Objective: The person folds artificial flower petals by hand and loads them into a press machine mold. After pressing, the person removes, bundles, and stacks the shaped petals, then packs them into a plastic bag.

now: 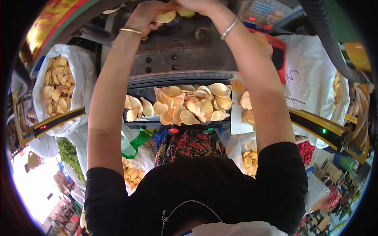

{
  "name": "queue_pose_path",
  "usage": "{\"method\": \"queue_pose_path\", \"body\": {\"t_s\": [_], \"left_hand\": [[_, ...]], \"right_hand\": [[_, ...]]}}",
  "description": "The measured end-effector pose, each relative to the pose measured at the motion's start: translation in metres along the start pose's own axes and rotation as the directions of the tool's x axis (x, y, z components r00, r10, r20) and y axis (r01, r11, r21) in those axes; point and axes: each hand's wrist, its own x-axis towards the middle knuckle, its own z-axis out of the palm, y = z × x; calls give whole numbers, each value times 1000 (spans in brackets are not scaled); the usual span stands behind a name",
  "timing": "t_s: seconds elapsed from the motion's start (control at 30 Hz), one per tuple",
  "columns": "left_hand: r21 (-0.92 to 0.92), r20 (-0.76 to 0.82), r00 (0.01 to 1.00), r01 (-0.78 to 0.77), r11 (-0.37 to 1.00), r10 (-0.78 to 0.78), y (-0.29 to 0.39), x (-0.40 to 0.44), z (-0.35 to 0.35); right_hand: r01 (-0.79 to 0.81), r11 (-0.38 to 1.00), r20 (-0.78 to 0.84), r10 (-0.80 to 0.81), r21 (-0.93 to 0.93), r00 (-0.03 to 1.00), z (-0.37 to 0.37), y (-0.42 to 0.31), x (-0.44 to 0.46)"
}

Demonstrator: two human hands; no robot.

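At the top edge of the head view, my left hand point(146, 15) is closed on a pale yellow petal-shaped piece point(166, 17). My right hand point(197, 5) meets it there, fingers bent together at a second petal-shaped piece point(186, 13); the frame's edge cuts off part of both hands. Beneath them lies a dark metal machine bed point(157, 51) with several round holes. Closer to my body, a black tray point(149, 92) bears a loose heap of petal-shaped pieces point(193, 105), between my forearms.
A white sack point(88, 65) of similar pieces stands at left, a larger white sack point(307, 70) at right. Yellow-black sensor bars point(59, 121) point(315, 126) flank my arms. A red bin point(278, 59) and a button panel point(269, 11) sit at upper right. A grey hose point(330, 43) hangs nearby.
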Motion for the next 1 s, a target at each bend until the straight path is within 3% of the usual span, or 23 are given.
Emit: {"method": "queue_pose_path", "body": {"t_s": [0.03, 0.13, 0.43, 0.53, 0.57, 0.6, 0.63, 0.67, 0.7, 0.77, 0.8, 0.87, 0.9, 0.93, 1.0], "left_hand": [[-201, 155, 976, -118, 973, 150, -7, 4, -7], [-259, 125, 982, -107, 960, 143, -9, 1, -1], [-437, 92, 987, -76, 896, 128, -19, 0, 2], [77, -32, 972, -231, 970, 234, -12, -10, 15], [77, -46, 972, -226, 971, 230, -14, -13, 17], [411, -121, 907, -323, 852, 403, -19, -15, 18], [705, -135, 810, -325, 630, 570, -23, -16, 16], [913, -80, 704, -232, 335, 706, -26, -18, 14], [917, -105, 706, -204, 343, 701, -28, -18, 11], [833, -82, 408, -473, 288, 909, -36, -17, 9], [838, -88, 436, -455, 303, 896, -33, -28, 13], [901, 3, 666, -324, 287, 746, -18, -43, 25], [894, 22, 676, -343, 288, 737, -16, -44, 25], [823, 97, 650, -478, 307, 754, -14, -44, 19], [642, 206, 558, -697, 319, 804, -13, -45, 5]], "right_hand": [[-20, 1000, -3, 20, -7, 1000, -1, -4, 0], [218, 975, -190, -220, -29, 957, -4, -4, -6], [58, 979, -376, -130, -197, 918, 3, -13, -35], [10, 972, -442, -117, -236, 889, 5, -17, -44], [-3, 969, -455, -113, -247, 883, 5, -18, -48], [-8, 965, -465, -118, -260, 877, 5, -19, -52], [-5, 962, -473, -130, -273, 871, 5, -20, -56], [-2, 959, -481, -140, -282, 866, 5, -20, -60], [-1, 957, -490, -146, -289, 859, 2, -22, -64], [-17, 981, -61, 30, 191, 998, -12, -22, -67], [-23, 977, -37, 32, 213, 999, -8, -27, -63], [114, 993, -117, -113, 1, 987, -1, -21, -58], [176, 975, -149, -195, -135, 969, -3, -17, -64], [155, 978, -143, -175, -140, 974, -4, -16, -78], [223, 969, -442, -246, -105, 863, -10, -31, -106]]}}
